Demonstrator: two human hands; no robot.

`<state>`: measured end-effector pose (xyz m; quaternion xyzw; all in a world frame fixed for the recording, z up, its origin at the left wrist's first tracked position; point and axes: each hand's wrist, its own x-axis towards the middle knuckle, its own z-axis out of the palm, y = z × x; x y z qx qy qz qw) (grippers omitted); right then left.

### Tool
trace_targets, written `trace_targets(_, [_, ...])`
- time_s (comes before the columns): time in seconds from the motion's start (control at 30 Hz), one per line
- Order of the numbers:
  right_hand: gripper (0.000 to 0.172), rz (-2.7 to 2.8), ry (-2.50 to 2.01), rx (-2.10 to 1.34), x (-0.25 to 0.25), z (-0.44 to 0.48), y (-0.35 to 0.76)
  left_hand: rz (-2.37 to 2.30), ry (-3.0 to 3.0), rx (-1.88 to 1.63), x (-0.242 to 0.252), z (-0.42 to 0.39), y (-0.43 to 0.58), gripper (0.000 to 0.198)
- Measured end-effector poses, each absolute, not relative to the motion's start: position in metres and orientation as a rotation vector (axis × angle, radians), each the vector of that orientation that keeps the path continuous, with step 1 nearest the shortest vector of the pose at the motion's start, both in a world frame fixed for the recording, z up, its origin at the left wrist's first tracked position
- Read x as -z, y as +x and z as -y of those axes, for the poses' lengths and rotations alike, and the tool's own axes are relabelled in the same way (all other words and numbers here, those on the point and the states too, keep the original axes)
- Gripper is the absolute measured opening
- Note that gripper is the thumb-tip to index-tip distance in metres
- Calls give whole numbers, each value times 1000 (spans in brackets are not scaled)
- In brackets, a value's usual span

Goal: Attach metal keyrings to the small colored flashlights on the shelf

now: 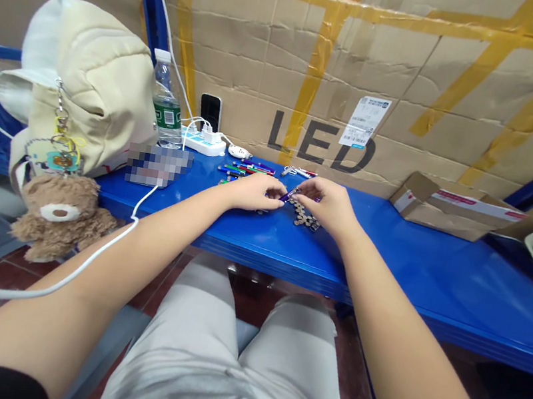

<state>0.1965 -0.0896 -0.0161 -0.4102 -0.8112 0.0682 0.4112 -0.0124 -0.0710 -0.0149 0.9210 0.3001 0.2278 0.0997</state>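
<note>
Over the blue tabletop my two hands meet around a dark purple-blue pen (pixel 289 195). My left hand (pixel 258 191) has its fingers closed on the pen's lower left end. Thumb and fingertips of my right hand (pixel 327 204) pinch its upper end. Beneath my right hand lies a cluster of small round tan pieces (pixel 300 214), partly covered by the fingers. Several coloured pens (pixel 254 169) in blue, green and red lie just beyond my left hand. A few white and red pens (pixel 301 172) rest behind my right hand.
A cream backpack (pixel 107 86) with a teddy bear charm (pixel 63 208) stands at left, beside a water bottle (pixel 167 109). A power strip (pixel 202 141) sits behind. A white cable (pixel 101 247) crosses my left arm. An open cardboard box (pixel 451 212) stands at right.
</note>
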Motion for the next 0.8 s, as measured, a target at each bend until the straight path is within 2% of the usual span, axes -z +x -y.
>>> trace_targets(0.27, [12,2048,-1025,-61,13,94,195,-927,2689,-701,14,70,-12,26])
trace_targets(0.47, [16,1889,-1150,-225,12,95,193,-912,2685,-766,11,74,-11,25])
trace_targets(0.8, [22,1847,-1101,-383,13,93,195,-927,2563,-831,10,78,-10,29])
